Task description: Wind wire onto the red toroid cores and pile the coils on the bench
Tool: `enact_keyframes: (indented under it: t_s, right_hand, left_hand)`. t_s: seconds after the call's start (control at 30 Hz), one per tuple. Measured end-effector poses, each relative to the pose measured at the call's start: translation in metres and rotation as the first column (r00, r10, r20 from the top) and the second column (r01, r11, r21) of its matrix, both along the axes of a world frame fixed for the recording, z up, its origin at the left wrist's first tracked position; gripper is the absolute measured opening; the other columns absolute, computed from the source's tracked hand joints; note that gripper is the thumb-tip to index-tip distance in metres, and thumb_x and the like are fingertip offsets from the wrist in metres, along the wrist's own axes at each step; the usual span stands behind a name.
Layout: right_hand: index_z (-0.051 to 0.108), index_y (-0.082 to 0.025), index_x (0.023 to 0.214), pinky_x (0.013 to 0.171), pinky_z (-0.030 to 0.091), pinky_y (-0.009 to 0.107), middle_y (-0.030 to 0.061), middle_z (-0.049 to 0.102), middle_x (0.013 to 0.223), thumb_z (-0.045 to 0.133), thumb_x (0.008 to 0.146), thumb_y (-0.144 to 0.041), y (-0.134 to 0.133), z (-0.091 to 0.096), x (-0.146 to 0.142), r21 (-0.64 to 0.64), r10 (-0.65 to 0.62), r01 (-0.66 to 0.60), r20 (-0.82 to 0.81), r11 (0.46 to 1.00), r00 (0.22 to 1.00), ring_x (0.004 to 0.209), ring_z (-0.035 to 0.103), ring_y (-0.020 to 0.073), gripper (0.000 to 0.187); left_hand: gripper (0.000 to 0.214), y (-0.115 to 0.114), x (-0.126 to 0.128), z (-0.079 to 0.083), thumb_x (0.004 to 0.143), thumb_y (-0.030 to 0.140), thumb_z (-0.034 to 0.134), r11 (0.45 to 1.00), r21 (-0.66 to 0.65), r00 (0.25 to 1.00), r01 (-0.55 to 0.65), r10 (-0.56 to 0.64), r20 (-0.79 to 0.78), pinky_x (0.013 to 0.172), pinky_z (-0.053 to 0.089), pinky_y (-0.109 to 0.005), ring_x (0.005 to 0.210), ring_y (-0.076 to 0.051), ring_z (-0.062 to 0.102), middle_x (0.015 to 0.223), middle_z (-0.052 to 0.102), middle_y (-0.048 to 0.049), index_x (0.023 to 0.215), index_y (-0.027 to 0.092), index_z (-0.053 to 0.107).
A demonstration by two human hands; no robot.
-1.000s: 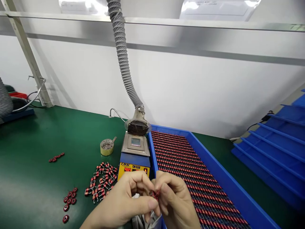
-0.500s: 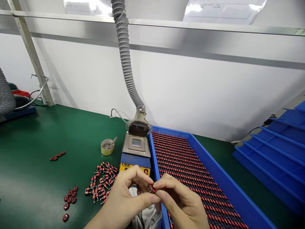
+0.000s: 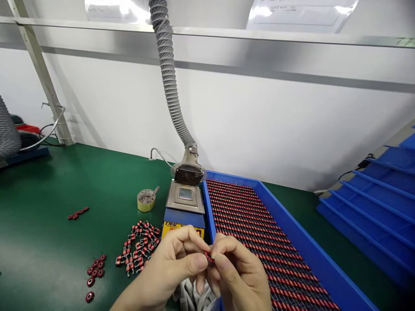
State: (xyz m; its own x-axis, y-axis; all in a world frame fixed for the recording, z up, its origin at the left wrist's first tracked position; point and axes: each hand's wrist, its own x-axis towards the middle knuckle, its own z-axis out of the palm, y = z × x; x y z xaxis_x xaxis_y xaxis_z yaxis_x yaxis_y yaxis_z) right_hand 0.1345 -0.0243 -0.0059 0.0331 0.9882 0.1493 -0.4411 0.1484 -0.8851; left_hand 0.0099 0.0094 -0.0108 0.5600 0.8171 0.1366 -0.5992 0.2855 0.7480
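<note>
My left hand (image 3: 171,268) and my right hand (image 3: 238,274) meet at the bottom middle, fingers pinched together on one small red coil part (image 3: 209,258). Both hands hover in front of the blue and yellow solder pot (image 3: 184,207) and over the near left corner of the blue tray (image 3: 311,255), which is filled with rows of red coil parts (image 3: 256,224). A white cloth (image 3: 191,298) lies under my hands. A heap of loose red coil parts (image 3: 139,246) lies on the green mat just left of my left hand.
A grey ribbed extraction hose (image 3: 170,82) hangs down to the solder pot. A small round tin (image 3: 145,201) stands left of it. Small red rings (image 3: 94,272) and another short row (image 3: 78,213) lie on the green bench (image 3: 48,185). Stacked blue trays (image 3: 376,203) stand at the right.
Both hands stayed together on the small red part, turning it slightly between the fingertips. The view shifted a little.
</note>
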Motion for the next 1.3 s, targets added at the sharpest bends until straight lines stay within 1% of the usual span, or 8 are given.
enact_keyframes:
  t_s: [0.17, 0.43, 0.57, 0.77, 0.87, 1.0, 1.13, 1.3]
  right_hand:
    - [0.073, -0.021, 0.068, 0.043, 0.037, 0.017, -0.0033, 0.057, 0.060, 0.084, 0.077, -0.042, 0.000, 0.002, -0.004, -0.026, -0.025, 0.024, -0.048, 0.999, 0.999, 0.043, 0.054, 0.0069, 0.026]
    - [0.072, -0.021, 0.065, 0.042, 0.042, 0.018, -0.0032, 0.057, 0.059, 0.085, 0.077, -0.039, 0.000, 0.001, -0.006, -0.009, -0.060, 0.059, -0.073, 0.998, 0.996, 0.043, 0.053, 0.0078, 0.025]
    - [0.072, -0.021, 0.065, 0.041, 0.039, 0.015, -0.0048, 0.056, 0.054, 0.087, 0.075, -0.040, 0.001, 0.001, -0.009, -0.015, -0.146, 0.145, -0.088, 0.989, 0.985, 0.040, 0.048, 0.0044, 0.026]
    - [0.072, -0.022, 0.076, 0.047, 0.045, 0.014, -0.0046, 0.059, 0.062, 0.085, 0.078, -0.038, 0.002, 0.001, -0.008, 0.077, -0.288, 0.289, -0.020, 0.954, 0.957, 0.048, 0.055, 0.0057, 0.020]
    - [0.070, -0.024, 0.081, 0.049, 0.047, 0.017, -0.0046, 0.058, 0.062, 0.080, 0.084, -0.034, -0.001, -0.001, -0.002, 0.180, -0.249, 0.250, -0.033, 0.951, 0.968, 0.050, 0.054, 0.0082, 0.014]
    - [0.075, -0.025, 0.080, 0.050, 0.043, 0.017, -0.0020, 0.063, 0.064, 0.079, 0.084, -0.037, -0.001, -0.005, 0.003, 0.193, -0.262, 0.247, 0.054, 0.949, 0.964, 0.052, 0.052, 0.0084, 0.013]
    - [0.078, -0.029, 0.086, 0.048, 0.040, 0.018, -0.0020, 0.061, 0.064, 0.074, 0.089, -0.031, 0.004, -0.013, 0.007, 0.328, -0.191, 0.131, 0.159, 0.936, 0.969, 0.052, 0.052, 0.0093, 0.004]
    - [0.073, -0.026, 0.080, 0.051, 0.039, 0.020, -0.0042, 0.054, 0.061, 0.068, 0.092, -0.036, 0.004, -0.014, 0.013, 0.239, -0.057, 0.017, 0.164, 0.971, 0.985, 0.051, 0.048, 0.0098, 0.017]
  left_hand:
    - [0.039, -0.001, -0.001, 0.003, 0.070, 0.041, 0.087, 0.999, -0.033, 1.000, -0.014, 0.013, -0.008, 0.044, 0.044, -0.011, 0.045, -0.005, 0.059, 0.060, 0.068, -0.0003, 0.079, 0.013, 0.061]
    - [0.036, -0.002, -0.002, 0.006, 0.071, 0.038, 0.087, 0.999, -0.037, 1.000, -0.009, 0.010, 0.015, 0.044, 0.043, -0.011, 0.045, -0.004, 0.058, 0.060, 0.068, 0.0002, 0.078, 0.013, 0.062]
    - [0.036, -0.002, -0.003, 0.007, 0.073, 0.039, 0.085, 0.999, -0.030, 1.000, -0.017, 0.017, -0.006, 0.046, 0.044, -0.011, 0.047, -0.005, 0.059, 0.063, 0.071, -0.0029, 0.080, 0.012, 0.063]
    - [0.035, -0.002, -0.006, 0.007, 0.074, 0.039, 0.084, 1.000, -0.004, 0.999, -0.026, 0.026, -0.037, 0.048, 0.043, -0.011, 0.048, -0.003, 0.058, 0.066, 0.071, -0.0018, 0.081, 0.013, 0.062]
    - [0.036, -0.001, -0.008, 0.006, 0.073, 0.040, 0.085, 0.999, -0.001, 0.997, -0.042, 0.042, -0.066, 0.048, 0.043, -0.011, 0.047, -0.003, 0.057, 0.068, 0.072, -0.0024, 0.082, 0.014, 0.062]
    - [0.035, -0.001, -0.008, 0.007, 0.069, 0.039, 0.088, 0.998, -0.009, 0.994, -0.060, 0.059, -0.090, 0.048, 0.042, -0.012, 0.047, -0.003, 0.055, 0.066, 0.070, -0.0003, 0.084, 0.015, 0.068]
    - [0.031, -0.003, -0.006, 0.006, 0.066, 0.037, 0.090, 0.995, 0.003, 0.988, -0.101, 0.101, -0.114, 0.051, 0.044, -0.013, 0.054, -0.004, 0.054, 0.070, 0.069, -0.0006, 0.087, 0.018, 0.080]
    - [0.017, -0.001, -0.005, 0.004, 0.070, 0.031, 0.088, 0.995, 0.033, 0.994, -0.098, 0.100, -0.038, 0.052, 0.044, -0.012, 0.054, -0.004, 0.055, 0.068, 0.067, 0.0001, 0.084, 0.021, 0.082]
